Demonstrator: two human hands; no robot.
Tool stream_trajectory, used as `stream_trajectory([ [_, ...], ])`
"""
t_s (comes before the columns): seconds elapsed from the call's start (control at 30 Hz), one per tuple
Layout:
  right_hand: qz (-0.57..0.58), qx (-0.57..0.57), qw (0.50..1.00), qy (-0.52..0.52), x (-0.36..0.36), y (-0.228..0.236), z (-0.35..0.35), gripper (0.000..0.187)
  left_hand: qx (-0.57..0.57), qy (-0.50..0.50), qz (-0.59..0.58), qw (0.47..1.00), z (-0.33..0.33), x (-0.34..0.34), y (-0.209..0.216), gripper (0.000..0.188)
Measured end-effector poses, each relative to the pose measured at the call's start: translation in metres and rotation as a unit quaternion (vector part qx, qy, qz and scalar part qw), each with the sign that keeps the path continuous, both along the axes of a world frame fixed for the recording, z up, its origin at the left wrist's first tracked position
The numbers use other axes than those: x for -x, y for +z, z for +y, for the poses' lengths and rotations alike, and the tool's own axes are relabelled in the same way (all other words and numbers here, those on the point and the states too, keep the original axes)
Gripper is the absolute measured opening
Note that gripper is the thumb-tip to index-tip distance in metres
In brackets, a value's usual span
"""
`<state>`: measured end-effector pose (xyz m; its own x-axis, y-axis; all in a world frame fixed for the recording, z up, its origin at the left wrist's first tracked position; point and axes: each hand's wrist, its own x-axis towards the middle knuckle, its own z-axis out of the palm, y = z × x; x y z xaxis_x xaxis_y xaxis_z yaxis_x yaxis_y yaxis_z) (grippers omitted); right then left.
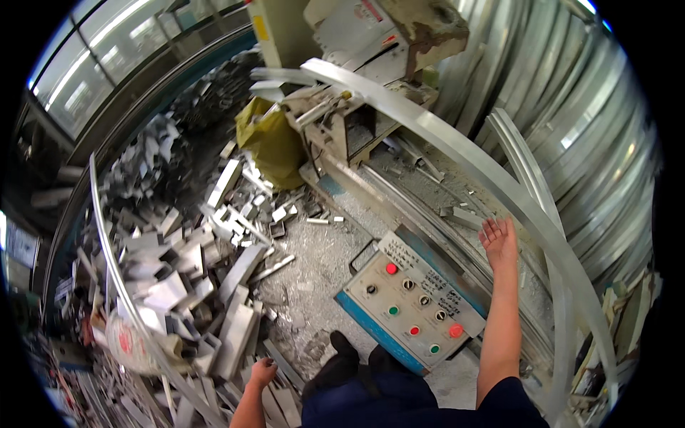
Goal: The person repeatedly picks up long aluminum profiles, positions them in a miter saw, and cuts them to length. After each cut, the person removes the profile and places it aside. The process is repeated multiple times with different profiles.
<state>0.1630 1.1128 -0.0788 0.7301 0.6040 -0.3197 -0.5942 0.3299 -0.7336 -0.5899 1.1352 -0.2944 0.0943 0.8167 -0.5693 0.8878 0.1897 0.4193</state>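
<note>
My right hand (pixel 499 240) is stretched out with fingers spread, palm down, just below a long silver aluminium profile (pixel 457 153) that runs across a cutting machine's bed (pixel 428 192). It holds nothing and I cannot tell whether it touches the profile. My left hand (pixel 262 372) hangs low at my side with curled fingers, empty, above a heap of metal offcuts (pixel 193 271). A grey control panel (pixel 414 303) with red and green buttons sits between my arms.
The saw machine (pixel 357 114) stands at the back with a yellow sack (pixel 271 143) beside it. Stacked long profiles (pixel 571 128) fill the right side. Scrap covers the floor at left, with a long thin strip (pixel 114 271) and a white sack (pixel 132 346).
</note>
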Motion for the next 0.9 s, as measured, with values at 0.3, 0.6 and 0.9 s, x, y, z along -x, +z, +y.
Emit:
stream_trajectory([
  [0.3, 0.106, -0.166, 0.971, -0.137, -0.032, -0.012, 0.15, 0.084, 0.124, 0.018, -0.106, 0.986, 0.128, -0.013, 0.012, 0.043],
  [0.6, 0.078, -0.306, 0.904, -0.29, -0.024, -0.05, 0.275, 0.053, 0.188, -0.255, 0.101, 0.943, 0.283, 0.01, 0.076, 0.05],
  [0.9, 0.099, -0.335, 0.873, -0.341, -0.057, -0.054, 0.231, 0.033, -0.13, -0.369, 0.074, 0.917, 0.487, -0.211, 0.149, 0.037],
])
